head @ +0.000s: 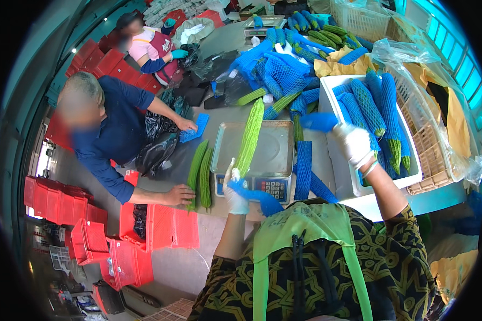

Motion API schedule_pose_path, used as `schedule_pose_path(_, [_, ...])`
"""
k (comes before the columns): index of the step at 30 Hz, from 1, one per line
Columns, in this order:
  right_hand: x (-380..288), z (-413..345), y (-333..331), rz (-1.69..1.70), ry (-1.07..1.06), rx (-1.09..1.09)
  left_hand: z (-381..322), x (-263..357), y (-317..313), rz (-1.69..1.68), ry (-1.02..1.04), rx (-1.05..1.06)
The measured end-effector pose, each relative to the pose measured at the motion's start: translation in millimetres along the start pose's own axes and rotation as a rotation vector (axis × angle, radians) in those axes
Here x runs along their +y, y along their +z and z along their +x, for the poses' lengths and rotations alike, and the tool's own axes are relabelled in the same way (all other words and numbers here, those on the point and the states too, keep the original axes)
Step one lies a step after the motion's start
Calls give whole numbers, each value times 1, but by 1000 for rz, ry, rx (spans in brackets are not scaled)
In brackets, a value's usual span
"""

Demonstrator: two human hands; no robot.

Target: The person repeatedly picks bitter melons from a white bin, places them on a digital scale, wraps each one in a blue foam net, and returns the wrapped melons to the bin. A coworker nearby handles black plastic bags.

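Note:
My left hand (237, 192), in a white glove, grips the lower end of a light green bitter gourd (251, 136) that stretches up over the steel pan of a digital scale (273, 150). Blue netting (261, 196) trails from that hand. My right hand (351, 144), also gloved, holds a blurred piece of blue netting (319, 121) beside a white foam box (415, 172). Inside the box lie several gourds in blue net sleeves (367, 104). A flat blue net sleeve (303, 170) rests right of the scale, and two bare gourds (197, 168) lie left of it.
Across the table, a co-worker (112, 116) touches a bare gourd and blue netting (199, 126). Another person (156, 52) handles black plastic farther off. Netted gourds (281, 72) are piled behind the scale. Red crates (160, 228) stand at lower left; a plastic basket (429, 156) is at right.

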State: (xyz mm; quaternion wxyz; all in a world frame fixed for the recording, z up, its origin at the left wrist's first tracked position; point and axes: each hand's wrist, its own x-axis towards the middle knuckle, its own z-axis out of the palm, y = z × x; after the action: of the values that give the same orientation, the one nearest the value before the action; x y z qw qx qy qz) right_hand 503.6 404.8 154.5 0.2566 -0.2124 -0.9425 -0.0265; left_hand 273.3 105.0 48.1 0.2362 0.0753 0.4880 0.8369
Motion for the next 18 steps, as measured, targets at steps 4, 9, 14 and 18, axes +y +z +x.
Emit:
schedule_pose_path(4, [-33, -30, 22, 93, -222, -639, 3, -19, 9, 115, 100, 109])
schedule_pose_path(9, [-44, -48, 16, 275, -250, -932, 4, -42, 5, 312, 219, 123])
schedule_pose_path(14, [-45, -54, -1, 358, -208, -851, 5, -51, -17, 477, 168, 49])
schedule_pose_path(18, [-41, -64, -9, 408, -205, -818, -6, -46, -26, 525, 183, 26])
